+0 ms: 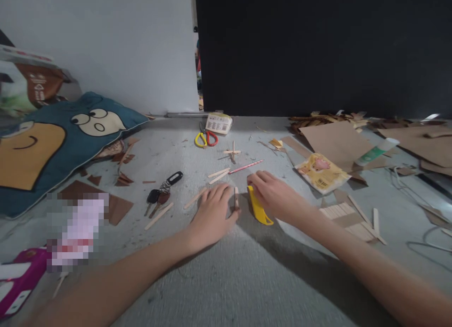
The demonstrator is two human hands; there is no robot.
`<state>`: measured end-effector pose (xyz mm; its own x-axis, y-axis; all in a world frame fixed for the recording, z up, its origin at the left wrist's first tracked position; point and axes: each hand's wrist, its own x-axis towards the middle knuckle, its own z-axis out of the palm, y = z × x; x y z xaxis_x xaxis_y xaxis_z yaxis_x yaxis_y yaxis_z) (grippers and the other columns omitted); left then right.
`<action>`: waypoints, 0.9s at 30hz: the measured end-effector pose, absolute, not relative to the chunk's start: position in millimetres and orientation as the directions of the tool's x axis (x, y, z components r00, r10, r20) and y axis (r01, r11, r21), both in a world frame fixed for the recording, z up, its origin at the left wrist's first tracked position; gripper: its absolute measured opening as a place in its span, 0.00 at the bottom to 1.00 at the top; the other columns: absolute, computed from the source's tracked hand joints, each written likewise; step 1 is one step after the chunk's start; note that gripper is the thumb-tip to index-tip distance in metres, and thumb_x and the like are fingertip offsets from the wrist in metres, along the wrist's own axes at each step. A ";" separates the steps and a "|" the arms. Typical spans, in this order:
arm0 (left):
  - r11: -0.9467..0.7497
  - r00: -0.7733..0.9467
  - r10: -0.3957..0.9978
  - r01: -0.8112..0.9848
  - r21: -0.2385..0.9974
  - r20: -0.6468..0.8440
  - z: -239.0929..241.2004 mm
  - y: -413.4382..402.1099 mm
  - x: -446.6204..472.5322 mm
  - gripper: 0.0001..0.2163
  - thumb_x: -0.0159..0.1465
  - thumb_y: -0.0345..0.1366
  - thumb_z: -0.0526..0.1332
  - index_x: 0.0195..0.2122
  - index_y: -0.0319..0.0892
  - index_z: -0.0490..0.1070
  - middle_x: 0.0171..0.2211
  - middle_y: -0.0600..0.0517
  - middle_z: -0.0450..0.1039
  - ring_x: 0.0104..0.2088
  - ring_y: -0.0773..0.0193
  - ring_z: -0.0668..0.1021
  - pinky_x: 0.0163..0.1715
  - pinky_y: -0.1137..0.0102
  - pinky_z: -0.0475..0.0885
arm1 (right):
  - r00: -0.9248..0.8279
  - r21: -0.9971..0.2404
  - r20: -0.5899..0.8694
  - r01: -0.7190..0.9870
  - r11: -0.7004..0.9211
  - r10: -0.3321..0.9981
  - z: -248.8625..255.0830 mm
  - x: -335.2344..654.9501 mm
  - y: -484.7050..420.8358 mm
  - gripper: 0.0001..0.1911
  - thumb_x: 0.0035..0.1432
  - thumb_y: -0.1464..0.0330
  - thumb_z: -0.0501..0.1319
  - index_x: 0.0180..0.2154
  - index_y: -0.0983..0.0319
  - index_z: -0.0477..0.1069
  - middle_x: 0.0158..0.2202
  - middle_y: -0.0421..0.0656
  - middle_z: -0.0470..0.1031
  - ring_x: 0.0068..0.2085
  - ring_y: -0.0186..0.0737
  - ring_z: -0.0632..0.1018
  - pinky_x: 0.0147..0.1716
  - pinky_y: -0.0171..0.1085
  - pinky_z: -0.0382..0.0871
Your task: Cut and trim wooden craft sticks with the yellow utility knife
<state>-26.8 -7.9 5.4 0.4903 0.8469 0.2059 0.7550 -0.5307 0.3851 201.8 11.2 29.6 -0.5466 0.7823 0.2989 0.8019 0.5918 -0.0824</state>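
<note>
My left hand (213, 208) rests on the grey surface, its thumb and forefinger on a short wooden craft stick (236, 195) that points away from me. To its right, my right hand (270, 190) is closed around a yellow craft knife (258, 209); the fingers cover its front end and I cannot see a blade. Past my hands lie a pair of loose craft sticks (219, 175) and a pink striped pencil (246, 166). Farther off is a small cross-shaped piece made of sticks (232, 151). Another stick (195, 198) lies just left of my left hand.
Keys (160, 195) lie on the left beside brown card scraps (120, 209) and a blue cushion (88, 134). Scissors (206, 139) are at the back. On the right are a bundle of sticks (348, 219), a yellow packet (322, 171), a glue stick (377, 152) and a cable (427, 244).
</note>
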 end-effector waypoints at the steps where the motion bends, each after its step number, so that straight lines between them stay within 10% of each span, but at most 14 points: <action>1: -0.530 0.492 0.847 0.750 0.397 0.202 5.7 -8.1 -27.0 0.29 0.70 0.38 0.64 0.70 0.41 0.59 0.70 0.36 0.64 0.72 0.43 0.65 0.70 0.44 0.60 | -0.570 -0.017 0.269 0.803 0.595 0.777 28.3 209.8 10.0 0.17 0.64 0.81 0.54 0.50 0.62 0.71 0.41 0.49 0.74 0.40 0.47 0.76 0.37 0.40 0.66; 5: -0.569 0.542 0.818 0.713 0.409 0.194 7.6 -7.9 -27.1 0.31 0.71 0.37 0.63 0.73 0.41 0.55 0.71 0.37 0.64 0.72 0.46 0.66 0.70 0.43 0.59 | -0.737 0.099 0.146 0.675 0.731 0.660 19.1 228.8 0.7 0.33 0.59 0.83 0.58 0.64 0.60 0.65 0.42 0.46 0.74 0.37 0.44 0.78 0.34 0.38 0.68; 15: -0.637 0.570 0.770 0.683 0.357 0.285 8.6 4.3 -28.0 0.20 0.68 0.37 0.68 0.60 0.43 0.74 0.64 0.44 0.74 0.65 0.47 0.74 0.64 0.49 0.69 | -0.736 0.100 0.329 0.650 0.753 0.591 20.3 231.4 -2.6 0.09 0.69 0.74 0.59 0.50 0.60 0.69 0.38 0.45 0.77 0.33 0.43 0.79 0.34 0.40 0.73; 19: -0.617 0.540 0.787 0.690 0.379 0.297 9.7 2.4 -26.5 0.14 0.64 0.41 0.72 0.47 0.41 0.77 0.58 0.42 0.77 0.60 0.46 0.77 0.60 0.51 0.73 | -0.422 -0.271 0.600 0.692 0.669 0.680 4.9 231.3 -9.1 0.11 0.70 0.70 0.57 0.53 0.58 0.66 0.36 0.44 0.78 0.30 0.41 0.80 0.30 0.38 0.75; 22: -0.606 0.515 0.796 0.686 0.403 0.319 11.3 -1.1 -24.1 0.10 0.65 0.40 0.71 0.43 0.42 0.76 0.56 0.42 0.78 0.58 0.47 0.78 0.60 0.51 0.73 | -0.224 -0.640 0.535 0.522 0.564 0.815 -0.6 218.2 -20.2 0.14 0.73 0.64 0.56 0.58 0.57 0.64 0.41 0.45 0.82 0.30 0.39 0.82 0.30 0.38 0.77; 27: -0.590 0.513 0.807 0.680 0.435 0.292 13.8 -3.1 -24.7 0.11 0.64 0.37 0.69 0.47 0.42 0.77 0.59 0.43 0.76 0.60 0.46 0.77 0.62 0.51 0.72 | -0.057 -0.813 0.451 0.386 0.436 0.891 0.6 196.0 -25.5 0.11 0.70 0.57 0.61 0.45 0.57 0.66 0.29 0.39 0.79 0.24 0.38 0.79 0.24 0.36 0.74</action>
<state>-24.7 -3.1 13.8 0.5134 0.8069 0.2921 0.6801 -0.5901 0.4350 196.0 -25.5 0.6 -0.0567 0.8909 0.4506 0.3862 0.4358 -0.8130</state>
